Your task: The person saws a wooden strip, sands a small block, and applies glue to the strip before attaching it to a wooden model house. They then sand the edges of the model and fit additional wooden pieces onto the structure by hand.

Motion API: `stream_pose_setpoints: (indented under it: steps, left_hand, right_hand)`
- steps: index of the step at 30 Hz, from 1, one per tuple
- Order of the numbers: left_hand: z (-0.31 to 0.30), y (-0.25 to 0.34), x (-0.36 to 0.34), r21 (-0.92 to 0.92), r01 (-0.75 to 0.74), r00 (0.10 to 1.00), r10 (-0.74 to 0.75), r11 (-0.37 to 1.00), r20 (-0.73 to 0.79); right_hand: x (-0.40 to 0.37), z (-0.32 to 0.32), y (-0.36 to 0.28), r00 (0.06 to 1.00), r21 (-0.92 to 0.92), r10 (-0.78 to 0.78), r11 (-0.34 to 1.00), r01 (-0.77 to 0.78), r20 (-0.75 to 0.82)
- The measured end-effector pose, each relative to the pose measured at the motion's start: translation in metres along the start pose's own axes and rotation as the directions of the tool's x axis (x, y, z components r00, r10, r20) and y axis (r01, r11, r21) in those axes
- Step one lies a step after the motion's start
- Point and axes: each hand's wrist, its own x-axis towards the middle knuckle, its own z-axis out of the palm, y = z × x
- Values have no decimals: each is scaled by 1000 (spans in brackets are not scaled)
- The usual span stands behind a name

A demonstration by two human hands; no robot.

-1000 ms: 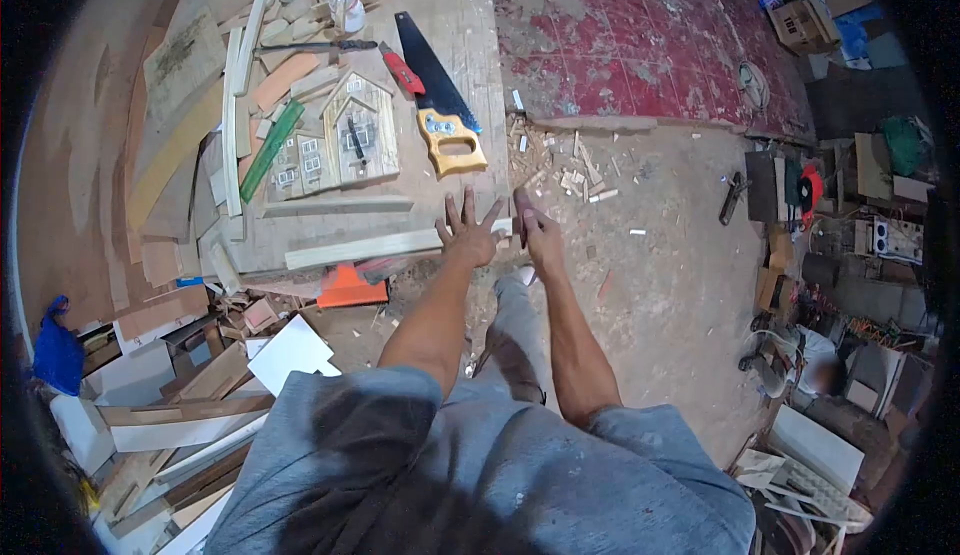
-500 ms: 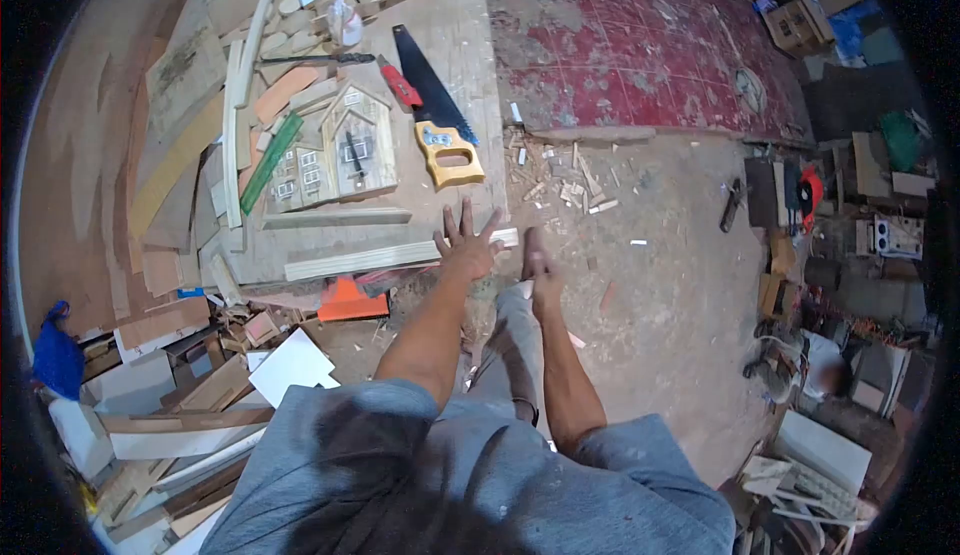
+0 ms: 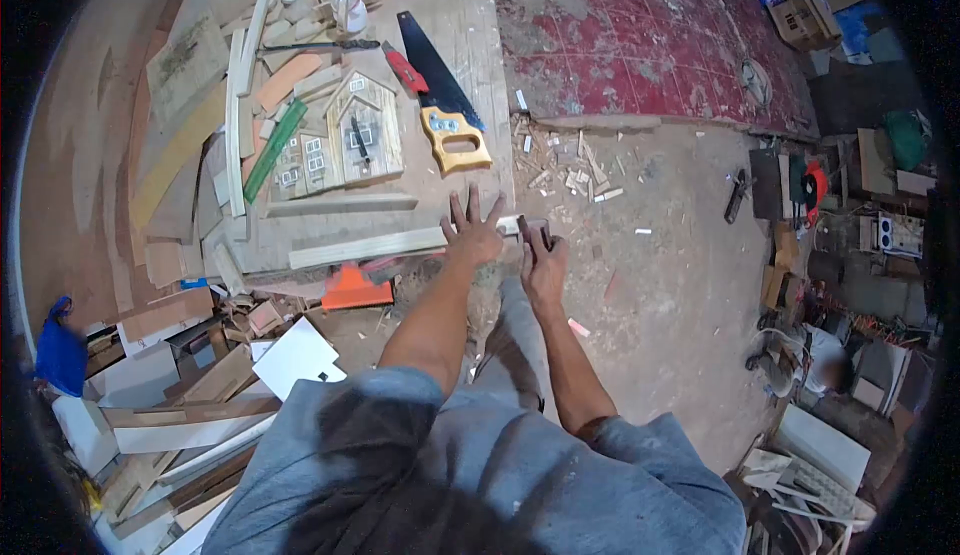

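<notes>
My left hand [image 3: 475, 230] lies with its fingers spread across a pale wooden strip [image 3: 370, 247] near the table's front edge. At the right end of that strip, my right hand [image 3: 543, 260] has its fingers bent together around a small dark piece, too small to name. This piece touches or nearly touches the strip's end. Beyond the left hand lies a handsaw [image 3: 456, 140] with a yellow handle. A red utility knife [image 3: 404, 68] rests beside its blade. Farther left, a small wooden house model [image 3: 352, 130] with printed windows lies near a shorter wooden strip [image 3: 340, 205].
A green strip [image 3: 275, 150], wood offcuts and a plastic bottle [image 3: 348, 7] lie on the wooden tabletop [image 3: 460, 5]. Wood scraps [image 3: 575, 170] litter the floor at right. Boards [image 3: 190, 420] are heaped at lower left. Another person [image 3: 815, 360] is at far right.
My right hand has risen to the strip's end, its fingers now bent against it. The left hand stays spread on the strip. The whole view has shifted slightly.
</notes>
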Motion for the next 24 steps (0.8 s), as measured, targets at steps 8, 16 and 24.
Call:
stream_pose_setpoints:
  steps: [8, 16, 24]
  left_hand:
    - [3, 1, 4, 51, 23, 998, -26, 998, 53]
    - [-1, 2, -2, 64, 8, 997, -13, 998, 72]
    - [-1, 3, -5, 6, 1, 1000, -1, 1000, 30]
  right_hand:
    - [29, 17, -18, 994, -75, -52, 996, 44, -100]
    - [34, 24, -16, 995, -88, 11, 996, -20, -104]
    - [39, 8, -25, 990, -47, 63, 996, -69, -128]
